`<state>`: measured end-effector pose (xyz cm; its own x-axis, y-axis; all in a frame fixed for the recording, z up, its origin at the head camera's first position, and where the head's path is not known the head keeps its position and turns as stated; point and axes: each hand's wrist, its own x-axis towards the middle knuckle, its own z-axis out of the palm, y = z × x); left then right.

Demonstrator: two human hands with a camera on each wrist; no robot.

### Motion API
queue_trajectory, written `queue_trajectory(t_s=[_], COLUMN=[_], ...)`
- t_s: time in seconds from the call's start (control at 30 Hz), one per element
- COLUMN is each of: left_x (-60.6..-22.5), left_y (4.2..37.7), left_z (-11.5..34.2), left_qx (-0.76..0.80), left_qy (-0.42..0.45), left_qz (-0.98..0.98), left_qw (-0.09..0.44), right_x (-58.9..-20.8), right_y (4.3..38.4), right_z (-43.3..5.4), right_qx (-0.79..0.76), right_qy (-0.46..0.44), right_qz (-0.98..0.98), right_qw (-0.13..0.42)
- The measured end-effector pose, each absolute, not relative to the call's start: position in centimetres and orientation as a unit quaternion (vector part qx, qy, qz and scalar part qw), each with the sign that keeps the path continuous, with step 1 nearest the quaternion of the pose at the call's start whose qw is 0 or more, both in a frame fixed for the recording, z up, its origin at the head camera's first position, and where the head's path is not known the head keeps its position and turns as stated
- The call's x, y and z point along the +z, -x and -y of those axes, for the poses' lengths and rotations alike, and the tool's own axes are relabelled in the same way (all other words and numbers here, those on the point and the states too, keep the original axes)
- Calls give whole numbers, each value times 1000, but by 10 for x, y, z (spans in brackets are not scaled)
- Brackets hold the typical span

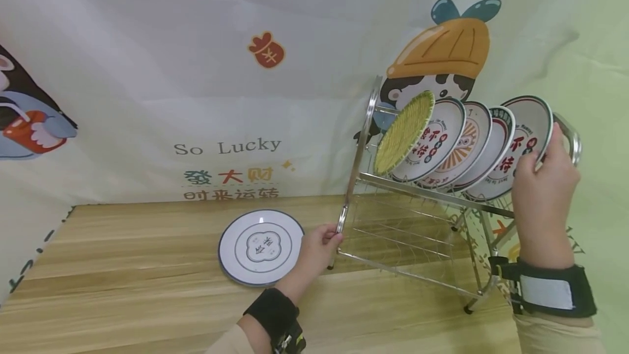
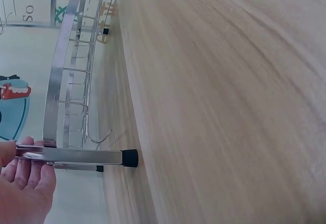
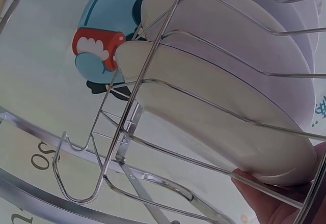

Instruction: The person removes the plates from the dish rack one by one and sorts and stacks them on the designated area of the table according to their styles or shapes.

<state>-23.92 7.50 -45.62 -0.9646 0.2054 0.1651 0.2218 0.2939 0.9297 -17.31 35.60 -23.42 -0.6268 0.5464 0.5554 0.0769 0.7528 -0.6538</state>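
Observation:
A two-tier metal dish rack (image 1: 417,183) stands at the right of the wooden table. My left hand (image 1: 316,250) grips its left leg low down; the left wrist view shows the fingers around the metal tube, above a black foot (image 2: 130,158). At the rack's right end, my right hand (image 1: 547,195) pinches the rim of a white plate (image 1: 533,119) with a green edge and red characters. From below, the right wrist view shows this plate's underside (image 3: 214,91) between the wires. Several dishes lean beside it on the upper tier, with a yellow woven tray (image 1: 405,133) leftmost.
A white plate with a blue rim (image 1: 236,247) lies flat on the wooden table (image 1: 147,266), left of the rack. Behind hangs a printed cloth (image 1: 172,70) with cartoon figures and lettering. The rack's lower tier (image 1: 393,234) is of thin wire.

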Motion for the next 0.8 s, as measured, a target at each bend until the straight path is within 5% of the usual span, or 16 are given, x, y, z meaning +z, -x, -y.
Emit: queue_trajectory(t_s=[0.37,0.8], left_x=[-458,-459], left_y=[238,238], left_z=[-76,-79], left_qx=[-585,-595], left_qy=[130,122], left_qz=[801,795], left_qw=[-11,0], right_x=[-236,-232], right_y=[179,176], right_z=[-354,-358], right_qx=[283,244], right_qy=[183,192], right_qz=[835,763], right_qw=[436,567])
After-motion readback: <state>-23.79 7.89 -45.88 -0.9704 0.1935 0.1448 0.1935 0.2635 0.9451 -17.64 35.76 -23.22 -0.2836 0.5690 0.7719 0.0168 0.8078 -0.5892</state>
